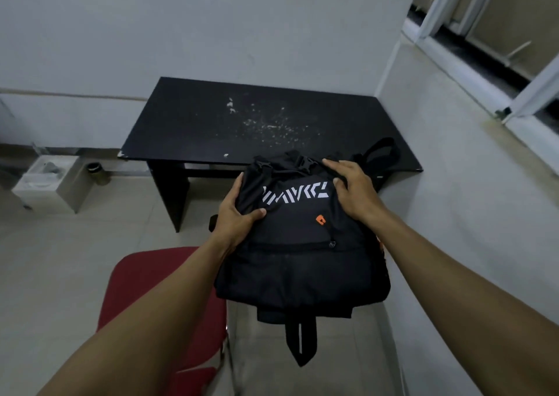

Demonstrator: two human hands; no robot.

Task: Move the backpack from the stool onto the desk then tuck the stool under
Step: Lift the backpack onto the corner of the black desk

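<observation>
A black backpack (299,262) with white lettering and an orange tag hangs in the air between the stool and the desk, its straps dangling below. My left hand (239,214) grips its upper left side. My right hand (351,190) grips its upper right side near the top flap. The black desk (211,129), scuffed with white marks, stands against the wall just beyond the backpack; the bag's top overlaps the desk's front edge. The red-seated stool (157,280) sits below and to the left of the bag, partly hidden by my left forearm.
A white box (48,184) and a small dark cup (96,172) sit on the floor left of the desk. A wall (453,199) runs close along the right, with a window frame (499,72) above. Pale tiled floor (60,259) surrounds the stool.
</observation>
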